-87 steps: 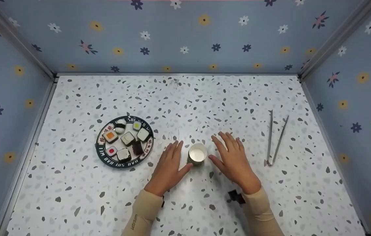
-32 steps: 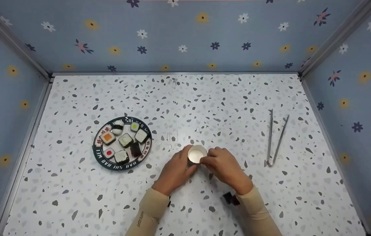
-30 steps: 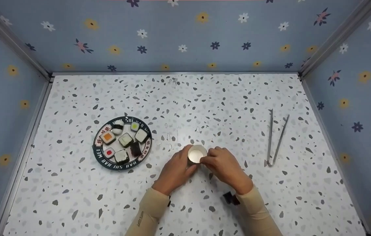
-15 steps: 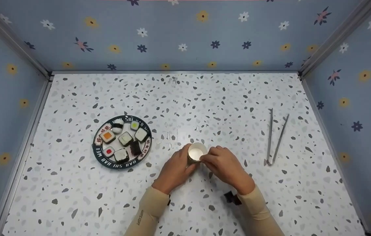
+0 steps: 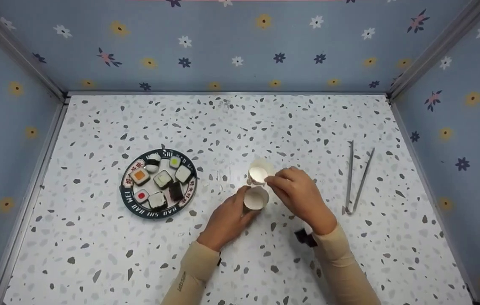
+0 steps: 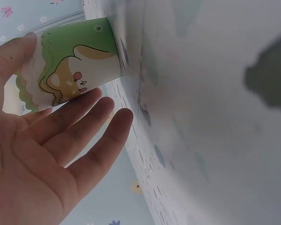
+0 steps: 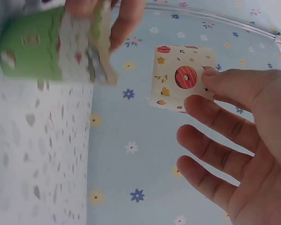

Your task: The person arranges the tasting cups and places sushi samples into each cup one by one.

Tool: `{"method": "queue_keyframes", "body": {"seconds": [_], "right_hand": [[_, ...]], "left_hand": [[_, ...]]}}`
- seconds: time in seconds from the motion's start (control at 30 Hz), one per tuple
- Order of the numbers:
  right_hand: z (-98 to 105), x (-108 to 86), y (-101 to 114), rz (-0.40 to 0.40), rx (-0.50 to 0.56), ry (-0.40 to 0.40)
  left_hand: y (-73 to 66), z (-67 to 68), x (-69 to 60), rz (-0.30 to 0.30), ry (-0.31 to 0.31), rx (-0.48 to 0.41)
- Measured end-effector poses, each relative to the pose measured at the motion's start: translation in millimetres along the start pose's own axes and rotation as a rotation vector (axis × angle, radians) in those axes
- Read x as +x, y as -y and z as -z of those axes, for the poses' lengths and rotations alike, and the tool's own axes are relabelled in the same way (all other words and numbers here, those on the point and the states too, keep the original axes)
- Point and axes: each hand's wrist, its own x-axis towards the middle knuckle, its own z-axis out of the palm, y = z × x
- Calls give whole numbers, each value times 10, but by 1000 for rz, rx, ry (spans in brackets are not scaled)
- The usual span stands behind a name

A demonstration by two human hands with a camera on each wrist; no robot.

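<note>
A green paper cup [image 5: 261, 205] with a cartoon dog stands upright on the table in front of me. My left hand [image 5: 227, 222] grips it, thumb and forefinger near the rim; the left wrist view shows the cup [image 6: 82, 61] with the other fingers spread below. Just beyond it in the head view, my right hand [image 5: 301, 197] pinches a second paper cup [image 5: 259, 173], raised clear of the green one. In the right wrist view this white cup [image 7: 178, 77] carries donut prints, held between thumb and forefinger while the other fingers stay loose.
A dark-rimmed round plate [image 5: 126, 199] at the left bears several sushi pieces [image 5: 163, 179]. Metal tongs [image 5: 349, 182] lie spread apart at the right. Flower-patterned panels [image 5: 231, 46] enclose the speckled table [image 5: 231, 123] at the back and both sides.
At first both hands hovered beside the cup, then took hold of it. Now the right hand has drawn the donut-print cup out and away from me; the left keeps the green one.
</note>
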Motion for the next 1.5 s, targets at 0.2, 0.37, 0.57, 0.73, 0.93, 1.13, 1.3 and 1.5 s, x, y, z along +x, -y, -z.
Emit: {"method": "queue_keyframes", "body": {"seconds": [0.2,0.37,0.57,0.73,0.93,1.13,1.3,1.5], "right_hand": [[-245,367,-381,-73,-83,26],[-588,626,-648,-134,-139,138],[-921,807,-828,-264,-160,269],[-1069,861,-890,-316,-168,329],[-1139,892,-885,-349,-179,388],[-1087,898,-829,-346,-217,403],[-936,856,-740,-289,-217,329],[-668,736,-574,-203,-214,265]], "left_hand": [[-4,12,-5,20,14,-1],[-14,18,-14,2,0,21],[-25,9,-17,2,-3,43],[-41,15,-10,18,10,42],[-29,18,-4,31,19,31],[-19,5,-4,29,11,24],[-18,7,-12,15,6,23],[-26,27,-19,12,8,30]]}}
